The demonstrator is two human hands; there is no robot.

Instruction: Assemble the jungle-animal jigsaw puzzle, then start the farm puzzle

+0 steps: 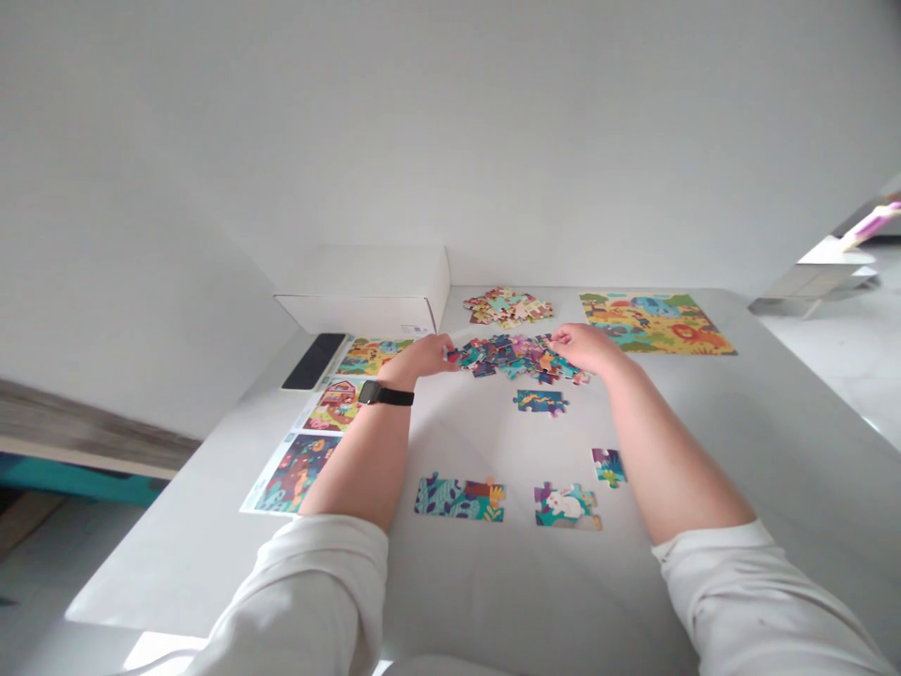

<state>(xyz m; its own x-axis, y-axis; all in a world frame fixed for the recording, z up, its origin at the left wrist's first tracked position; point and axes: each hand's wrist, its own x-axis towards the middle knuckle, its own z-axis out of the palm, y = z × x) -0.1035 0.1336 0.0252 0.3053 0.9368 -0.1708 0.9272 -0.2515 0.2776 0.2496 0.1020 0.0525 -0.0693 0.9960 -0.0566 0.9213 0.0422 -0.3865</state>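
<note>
A heap of dark, multicoloured puzzle pieces [517, 355] lies mid-table between my hands. At its left edge my left hand [428, 355] pinches a puzzle piece [451, 356] with some red on it. My right hand [583, 347] reaches over the heap's right side, its fingers pressed together; what is between them is too small to make out. Closer to me lie joined pieces: an orange-patterned strip [541, 402], a leafy strip [459, 499] and a section with a white rabbit [565, 505]. A small purple-and-green section [608, 467] lies beside my right forearm.
Behind the heap is a second pile of lighter pieces [508, 306]. A finished animal puzzle [654, 324] lies at the back right. On the left are a white box [358, 312], a black phone [314, 361] and a picture sheet [299, 469], partly covered by my left arm.
</note>
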